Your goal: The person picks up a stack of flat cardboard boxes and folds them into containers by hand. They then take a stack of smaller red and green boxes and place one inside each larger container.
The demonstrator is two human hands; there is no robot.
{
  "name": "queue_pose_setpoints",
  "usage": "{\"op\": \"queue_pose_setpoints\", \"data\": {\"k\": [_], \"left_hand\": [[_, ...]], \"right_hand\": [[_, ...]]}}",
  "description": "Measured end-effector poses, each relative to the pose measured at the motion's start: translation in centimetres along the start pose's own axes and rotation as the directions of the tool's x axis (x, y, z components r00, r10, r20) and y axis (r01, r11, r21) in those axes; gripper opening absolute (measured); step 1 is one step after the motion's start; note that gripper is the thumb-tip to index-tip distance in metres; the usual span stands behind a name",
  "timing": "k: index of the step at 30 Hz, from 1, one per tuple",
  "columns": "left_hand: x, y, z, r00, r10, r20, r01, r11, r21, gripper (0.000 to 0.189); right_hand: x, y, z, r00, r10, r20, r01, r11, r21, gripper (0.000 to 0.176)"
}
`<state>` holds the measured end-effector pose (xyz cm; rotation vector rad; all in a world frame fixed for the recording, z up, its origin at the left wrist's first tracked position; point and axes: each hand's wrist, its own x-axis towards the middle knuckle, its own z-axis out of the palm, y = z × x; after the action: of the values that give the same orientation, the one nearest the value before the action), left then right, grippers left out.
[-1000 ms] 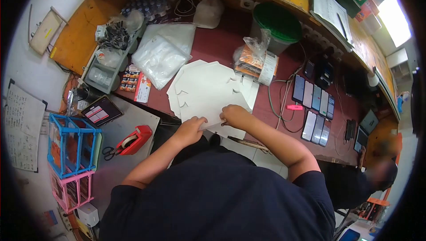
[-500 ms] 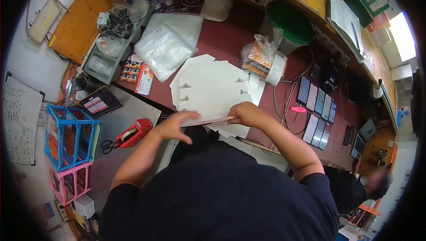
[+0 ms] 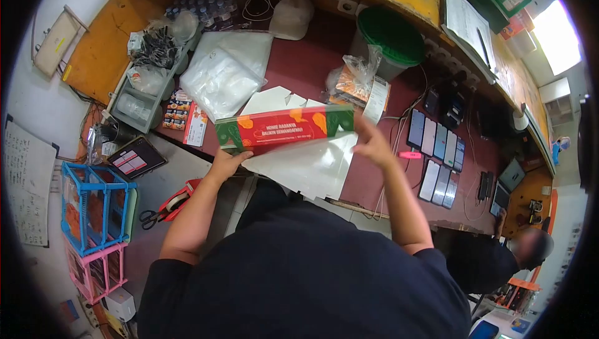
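A red and green printed cardboard piece (image 3: 284,128) is tilted up above white cardboard sheets (image 3: 306,163) on the dark red table. My left hand (image 3: 229,163) grips its lower left corner, thumb on the printed face. At the right end is my right hand (image 3: 372,143), slightly blurred, its fingers partly hidden behind the cardboard edge; whether they grip it cannot be made out. Behind the cardboard, more white sheet edges and a pile of clear plastic bags (image 3: 221,80) show.
A red tape dispenser (image 3: 181,200) and scissors (image 3: 148,218) lie at left, near a tablet (image 3: 136,157). A green-lidded bucket (image 3: 391,36), wrapped packets (image 3: 355,86) and several phones (image 3: 429,137) are at right. Another person (image 3: 480,261) is at far right.
The cardboard has been lifted and turned so its printed red and green side shows. My left hand has taken hold of its left corner; my right hand has moved to its right end.
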<state>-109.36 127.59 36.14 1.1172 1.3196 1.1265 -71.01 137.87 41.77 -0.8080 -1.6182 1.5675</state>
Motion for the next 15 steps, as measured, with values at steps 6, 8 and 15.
{"op": "queue_pose_setpoints", "data": {"k": [6,8,15], "left_hand": [[0.6,2.4,0.4,0.997,-0.067,0.023,0.069,0.993,-0.097,0.039],[1.7,0.7,1.0,0.998,-0.064,-0.006,0.064,0.997,-0.047,0.040],[0.7,-4.0,3.3,0.941,-0.281,-0.189,0.337,0.830,0.444,0.053]], "right_hand": [[-0.3,4.5,3.6,0.958,0.033,-0.285,-0.110,0.959,-0.260,0.036],[0.0,5.9,3.5,0.944,0.119,-0.308,-0.198,0.950,-0.241,0.038],[-2.4,12.5,4.5,0.839,0.361,-0.408,-0.534,0.692,-0.485,0.050]]}}
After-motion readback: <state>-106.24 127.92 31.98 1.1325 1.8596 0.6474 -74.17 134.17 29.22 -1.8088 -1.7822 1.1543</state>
